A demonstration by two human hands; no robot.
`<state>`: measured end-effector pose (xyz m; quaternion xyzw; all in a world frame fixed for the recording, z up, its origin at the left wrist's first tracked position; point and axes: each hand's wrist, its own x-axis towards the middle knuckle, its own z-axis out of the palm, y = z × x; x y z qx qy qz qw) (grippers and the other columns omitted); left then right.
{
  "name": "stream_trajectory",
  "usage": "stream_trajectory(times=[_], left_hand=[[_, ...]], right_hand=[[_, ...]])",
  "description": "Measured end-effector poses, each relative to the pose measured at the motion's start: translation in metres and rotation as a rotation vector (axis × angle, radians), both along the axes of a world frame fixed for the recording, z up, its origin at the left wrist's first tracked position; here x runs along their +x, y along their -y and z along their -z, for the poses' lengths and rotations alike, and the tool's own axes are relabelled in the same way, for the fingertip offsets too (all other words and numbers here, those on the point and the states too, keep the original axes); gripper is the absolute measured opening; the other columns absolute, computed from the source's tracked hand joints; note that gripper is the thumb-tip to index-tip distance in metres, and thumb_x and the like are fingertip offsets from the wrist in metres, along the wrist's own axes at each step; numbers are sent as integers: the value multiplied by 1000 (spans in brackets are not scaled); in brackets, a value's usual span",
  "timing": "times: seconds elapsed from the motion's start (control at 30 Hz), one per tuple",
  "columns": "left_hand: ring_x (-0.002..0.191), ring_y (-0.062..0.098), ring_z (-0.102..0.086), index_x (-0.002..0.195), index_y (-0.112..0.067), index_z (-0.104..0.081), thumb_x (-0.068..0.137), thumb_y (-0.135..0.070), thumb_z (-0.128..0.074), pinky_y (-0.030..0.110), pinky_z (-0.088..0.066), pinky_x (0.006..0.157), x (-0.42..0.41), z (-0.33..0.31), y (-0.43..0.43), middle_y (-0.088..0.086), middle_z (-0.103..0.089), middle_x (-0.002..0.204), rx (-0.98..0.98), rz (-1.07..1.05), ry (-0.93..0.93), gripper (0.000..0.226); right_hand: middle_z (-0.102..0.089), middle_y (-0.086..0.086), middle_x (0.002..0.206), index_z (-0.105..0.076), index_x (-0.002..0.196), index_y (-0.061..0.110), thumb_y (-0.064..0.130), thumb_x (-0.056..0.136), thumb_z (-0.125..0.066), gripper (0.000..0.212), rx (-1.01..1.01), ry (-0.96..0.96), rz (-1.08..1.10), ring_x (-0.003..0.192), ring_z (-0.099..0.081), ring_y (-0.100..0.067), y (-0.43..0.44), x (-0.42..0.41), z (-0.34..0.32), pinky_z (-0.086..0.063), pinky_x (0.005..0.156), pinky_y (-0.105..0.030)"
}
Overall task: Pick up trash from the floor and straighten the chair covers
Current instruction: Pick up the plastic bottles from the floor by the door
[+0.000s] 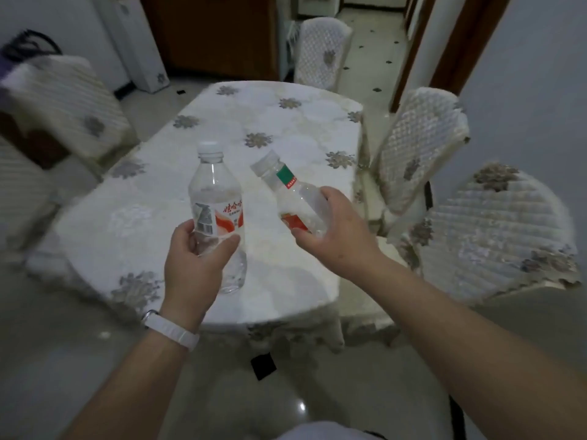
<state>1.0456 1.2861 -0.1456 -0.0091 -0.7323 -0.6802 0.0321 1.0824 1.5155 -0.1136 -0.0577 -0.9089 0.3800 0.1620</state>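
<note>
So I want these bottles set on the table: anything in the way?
Nothing visible does: the upright bottle in the left hand and the tilted bottle in the right hand hang over bare tablecloth.

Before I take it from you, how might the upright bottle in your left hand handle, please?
The upright bottle looks empty, so probably light. Its thin walls likely dent under the left hand. Being round, it may roll if laid down.

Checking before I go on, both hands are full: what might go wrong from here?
With the left hand gripping the upright bottle and the right hand gripping the tilted bottle, neither is free to straighten the chair cover. Set down tilted, that bottle might roll off the tablecloth. The dark scrap on the floor may be overlooked.
</note>
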Motion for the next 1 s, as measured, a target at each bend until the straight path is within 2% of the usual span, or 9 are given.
stream_trajectory(times=[0.1,0.2,0.33,0.43,0.5,0.57,0.67,0.8,1.0], left_hand=[[96,5,-69,112,-38,-58,68,-41,-83,32,-55,80,-14,3,73,-15,-71,108,5,-93,10,51],[97,9,-70,116,-28,-59,74,-25,-84,35,-57,83,-24,5,139,-8,-72,108,11,-185,4,49],[98,10,-70,121,-20,-59,76,-20,-83,25,-59,77,-26,5,209,-7,-73,108,38,-314,-11,51],[99,12,-70,120,-20,-60,77,-18,-82,31,-58,80,-23,9,248,-7,-73,108,41,-402,1,48],[97,11,-71,116,-24,-62,77,-19,-83,31,-58,79,-20,14,271,-9,-73,106,22,-452,16,45],[93,4,-70,111,-33,-62,74,-25,-84,22,-58,73,-21,20,295,-16,-73,104,-12,-500,32,44],[89,-3,-68,105,-44,-61,73,-31,-85,8,-51,64,-29,25,330,-23,-71,102,-72,-564,44,42],[92,0,-69,110,-40,-62,70,-34,-85,8,-51,65,-54,21,378,-19,-71,104,-100,-655,63,46],[96,-1,-67,112,-38,-59,72,-31,-86,8,-51,69,-96,11,441,-22,-69,107,-135,-797,25,49]], right_hand=[[-46,18,107,-40,119,34,63,71,-62,61,-9,25,-97,90,-48,-4,71,-35,2,-41,67,-24],[-45,18,111,-39,125,34,62,71,-64,66,-19,27,-202,93,-47,-5,136,-65,4,-36,66,-16],[-44,21,108,-34,120,42,60,71,-65,60,-32,43,-327,94,-49,-4,207,-96,5,-43,71,-23],[-43,28,100,-25,105,55,60,72,-66,53,-29,56,-413,93,-48,9,250,-117,11,-39,64,-17],[-44,23,100,-30,108,51,60,73,-67,52,-41,67,-467,93,-48,9,278,-132,17,-40,65,-18],[-46,21,102,-33,111,47,61,74,-67,52,-63,84,-514,90,-51,1,306,-148,23,-47,68,-23],[-48,22,99,-31,102,51,65,75,-66,47,-118,94,-582,86,-53,1,350,-174,33,-48,67,-23],[-48,22,95,-35,101,48,68,73,-64,45,-155,114,-662,83,-51,6,406,-214,36,-46,62,-23],[-54,14,99,-46,105,34,66,73,-67,50,-215,158,-794,82,-58,-5,484,-278,35,-56,73,-35]])
